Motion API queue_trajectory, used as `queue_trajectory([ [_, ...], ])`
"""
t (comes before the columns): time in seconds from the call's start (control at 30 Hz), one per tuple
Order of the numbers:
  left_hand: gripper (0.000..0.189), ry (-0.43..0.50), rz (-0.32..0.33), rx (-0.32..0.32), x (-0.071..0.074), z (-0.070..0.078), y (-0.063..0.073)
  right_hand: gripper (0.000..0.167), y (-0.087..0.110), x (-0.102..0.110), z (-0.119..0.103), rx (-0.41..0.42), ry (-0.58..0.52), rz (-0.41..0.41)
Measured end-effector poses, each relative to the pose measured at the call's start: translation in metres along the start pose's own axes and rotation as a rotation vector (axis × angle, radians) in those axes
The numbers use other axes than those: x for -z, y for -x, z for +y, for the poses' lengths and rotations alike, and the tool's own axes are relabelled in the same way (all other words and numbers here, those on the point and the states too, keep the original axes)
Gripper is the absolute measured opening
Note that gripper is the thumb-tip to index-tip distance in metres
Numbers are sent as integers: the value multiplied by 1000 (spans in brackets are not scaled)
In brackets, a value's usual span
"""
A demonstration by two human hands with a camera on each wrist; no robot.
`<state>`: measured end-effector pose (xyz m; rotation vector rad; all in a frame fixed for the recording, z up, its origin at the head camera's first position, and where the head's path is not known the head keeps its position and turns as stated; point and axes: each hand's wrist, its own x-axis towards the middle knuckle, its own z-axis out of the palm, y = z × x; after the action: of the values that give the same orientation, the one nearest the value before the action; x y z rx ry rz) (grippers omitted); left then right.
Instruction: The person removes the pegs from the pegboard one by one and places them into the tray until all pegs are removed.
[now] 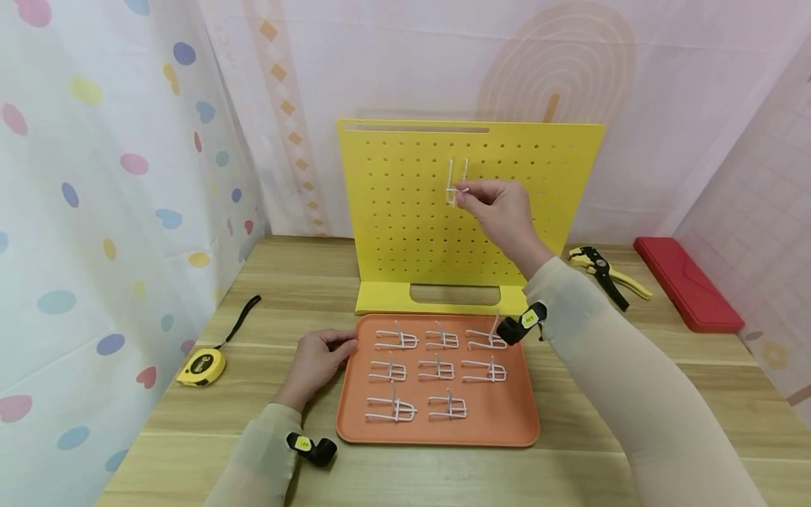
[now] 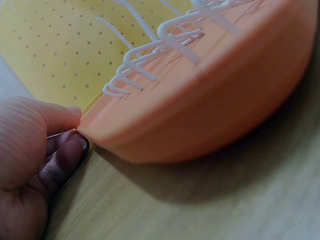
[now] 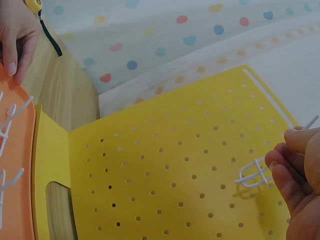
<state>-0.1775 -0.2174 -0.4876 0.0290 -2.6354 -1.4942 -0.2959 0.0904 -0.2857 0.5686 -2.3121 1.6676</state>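
My right hand (image 1: 503, 208) pinches a white wire pegboard hook (image 1: 450, 174) between thumb and fingers, in front of the upper middle of a yellow pegboard (image 1: 405, 246). Its two long prongs point up in the head view. In the right wrist view, the looped end of the hook (image 3: 248, 183) shows close over the board, and the fingers hide part of it. Below the board lies an orange tray (image 1: 507, 426) with several similar hooks (image 1: 395, 410) in rows. At the tray's upper left corner, my left hand (image 1: 319, 362) pinches the rim, thumb and fingers on either side.
A yellow tape measure (image 1: 203, 366) with a black strap lies at the left of the wooden table (image 1: 253, 394). To the right are yellow-and-black wire strippers (image 1: 602, 267) and a red case (image 1: 687, 285). Patterned curtains hang behind and at the sides.
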Motion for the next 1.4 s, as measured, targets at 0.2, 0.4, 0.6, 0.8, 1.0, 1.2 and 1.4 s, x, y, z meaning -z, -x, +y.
queue_trajectory([
  [0.2, 20, 15, -7, 6, -1, 0, 0, 24, 14, 10, 0, 52, -40, 11],
  [0.4, 19, -5, 0, 1, -1, 0, -2, 24, 40, 25, -3, 81, -74, 40],
  [0.6, 18, 1, -5, 13, -1, 0, -1, 19, 71, 41, -3, 152, -49, 41],
  [0.8, 18, -14, 4, 4, -2, -1, -2, 12, 102, 52, -3, 268, 81, 69],
  [1.0, 18, -14, 7, 2, -3, -2, -2, 18, 125, 59, 2, 364, 141, 37],
  [1.2, 18, -14, 11, -5, -2, 0, -2, 23, 145, 64, 12, 375, 192, 3],
  [1.4, 18, -15, 11, -9, -2, -1, -2, 23, 161, 63, 22, 351, 187, -50],
])
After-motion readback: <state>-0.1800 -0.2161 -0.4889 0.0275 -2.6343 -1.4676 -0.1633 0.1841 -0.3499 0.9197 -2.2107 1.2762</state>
